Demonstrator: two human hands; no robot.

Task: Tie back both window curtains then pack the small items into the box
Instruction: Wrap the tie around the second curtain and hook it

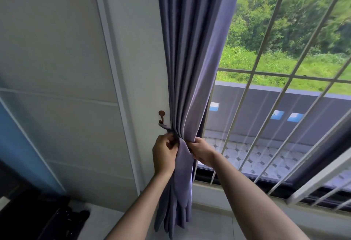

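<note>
Purple-grey curtain point(191, 53) hangs at the left edge of the window, gathered into tight vertical folds against the white wall point(140, 59). At the narrowest point a tie-back band point(168, 128) of the same fabric wraps the bundle; its end reaches left to a small brown hook point(161, 116) fixed on the wall just beside the curtain. Left hand point(164, 154) sits at the left side of the gathered cloth, fingers curled, thumb and fingertips pinching the band and fabric at the cinch. Right hand point(202, 151) is on the right side of the bundle, fingers curled round the folds and partly hidden behind them. Both forearms reach up from the bottom of the head view. Below the hands the curtain falls loose, its hem hanging near the tiled floor point(210, 226). To the right, white window bars point(266, 110) cross the opening; beyond them a grey parapet point(266, 104), a tiled balcony floor and green vegetation. Dark objects point(62, 218) lie at lower left, too shadowed to identify. No box or small items in view.
</note>
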